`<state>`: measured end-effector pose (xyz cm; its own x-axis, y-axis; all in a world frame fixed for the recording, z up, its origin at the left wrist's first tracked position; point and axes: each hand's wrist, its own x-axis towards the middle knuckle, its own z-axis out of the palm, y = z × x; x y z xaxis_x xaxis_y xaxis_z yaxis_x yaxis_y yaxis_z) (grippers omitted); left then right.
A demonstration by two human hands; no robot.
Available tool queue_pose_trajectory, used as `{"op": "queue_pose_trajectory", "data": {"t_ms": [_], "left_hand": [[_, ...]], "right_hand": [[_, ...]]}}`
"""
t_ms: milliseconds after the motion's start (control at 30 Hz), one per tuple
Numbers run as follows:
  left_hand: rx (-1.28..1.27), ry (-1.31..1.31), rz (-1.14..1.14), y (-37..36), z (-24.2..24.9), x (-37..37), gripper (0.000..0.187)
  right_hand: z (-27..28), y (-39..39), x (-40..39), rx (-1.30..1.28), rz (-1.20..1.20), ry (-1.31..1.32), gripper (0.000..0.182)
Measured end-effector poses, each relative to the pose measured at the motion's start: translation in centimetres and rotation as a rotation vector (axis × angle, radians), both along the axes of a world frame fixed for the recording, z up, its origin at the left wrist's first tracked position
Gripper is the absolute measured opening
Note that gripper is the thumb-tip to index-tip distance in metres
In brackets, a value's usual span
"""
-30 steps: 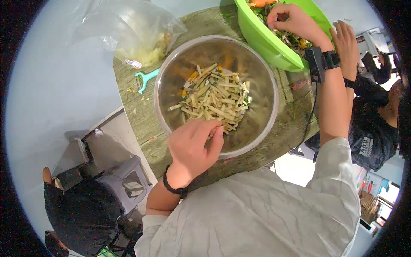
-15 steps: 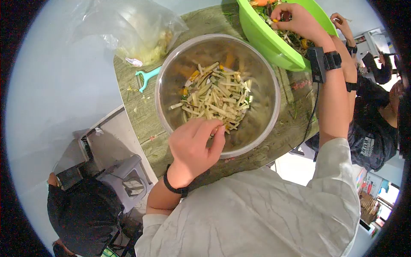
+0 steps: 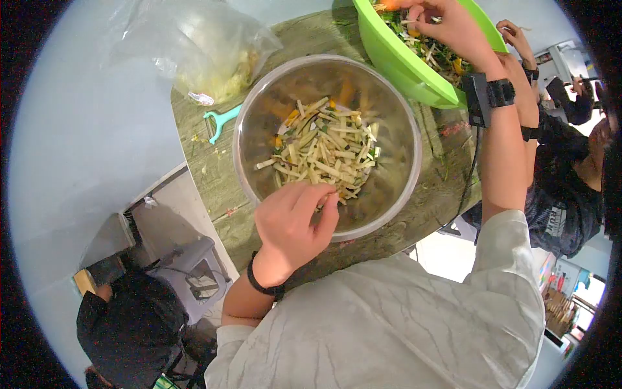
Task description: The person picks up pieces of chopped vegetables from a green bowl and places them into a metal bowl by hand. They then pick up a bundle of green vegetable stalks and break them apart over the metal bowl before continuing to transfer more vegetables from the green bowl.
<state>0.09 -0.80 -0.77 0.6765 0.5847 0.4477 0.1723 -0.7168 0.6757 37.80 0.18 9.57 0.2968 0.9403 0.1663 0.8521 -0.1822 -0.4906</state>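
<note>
A steel bowl holds a heap of pale vegetable strips mixed with bits of green and orange. Over its near rim, my left hand is closed in a pinch, thumb against forefinger; whatever lies between the fingertips is too small to make out. My right hand reaches over the green basin at the upper right. Its fingers are pinched together, with a pale strip seeming to stick out at their tips. Inside the basin are mixed shredded vegetables, green, white and orange.
A turquoise peeler lies left of the bowl on the wooden table. Behind it stands a clear plastic bag with pale scraps. Another person's hand is beyond the basin. A person in black is at lower left.
My right hand has shifted slightly up and left over the green basin. My left hand stays pinched at the bowl's near rim. The person at lower left has moved an arm.
</note>
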Motion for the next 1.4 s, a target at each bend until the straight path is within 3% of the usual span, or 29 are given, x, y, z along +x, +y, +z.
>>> {"op": "queue_pose_trajectory", "data": {"t_ms": [300, 400, 500, 700, 900, 933, 1033, 1167, 1200, 1300, 1400], "left_hand": [[-0.003, 0.004, 0.005, 0.1, 0.1, 0.0, 0.010], [0.000, -0.004, 0.010, 0.0, 0.0, 0.0, 0.012], [0.000, 0.006, 0.007, 0.1, 0.1, 0.1, 0.013], [-0.008, -0.006, 0.015, 0.1, 0.1, 0.0, 0.007], [-0.008, 0.000, 0.023, 0.0, 0.0, -0.1, 0.008], [-0.010, 0.007, 0.015, 0.0, 0.0, -0.1, 0.008], [-0.022, 0.041, 0.010, 0.0, 0.2, -0.1, 0.008], [-0.012, 0.039, -0.005, 0.0, 0.0, -0.1, 0.008], [-0.011, 0.030, -0.007, 0.0, 0.0, 0.0, 0.008], [0.002, 0.003, 0.008, 0.0, -0.3, 0.1, 0.011], [0.006, -0.008, 0.023, -0.1, -0.3, 0.1, 0.012]], "right_hand": [[-0.2, -0.1, 0.5, 0.009, 0.077, -0.002, 0.009], [-0.8, -0.1, 0.9, 0.026, 0.062, 0.151, 0.009], [-0.4, -0.1, 0.4, 0.046, 0.090, 0.078, 0.006], [-0.2, -0.3, 0.8, 0.099, 0.151, 0.615, 0.006], [-0.4, -1.1, 0.9, 0.073, 0.576, 0.703, 0.016], [-0.7, -0.9, 1.4, 0.093, 0.399, 0.693, 0.018], [0.7, -1.2, -0.1, 0.178, 0.184, 0.778, 0.010], [-0.2, -0.1, 0.2, 0.133, 0.041, 0.470, 0.011], [-0.6, 0.2, 0.8, 0.106, 0.068, 0.240, 0.010], [-1.0, -0.6, 0.7, 0.013, 0.045, -0.060, 0.010], [-3.7, -0.2, 5.0, -0.123, 0.096, -0.060, 0.013]]}}
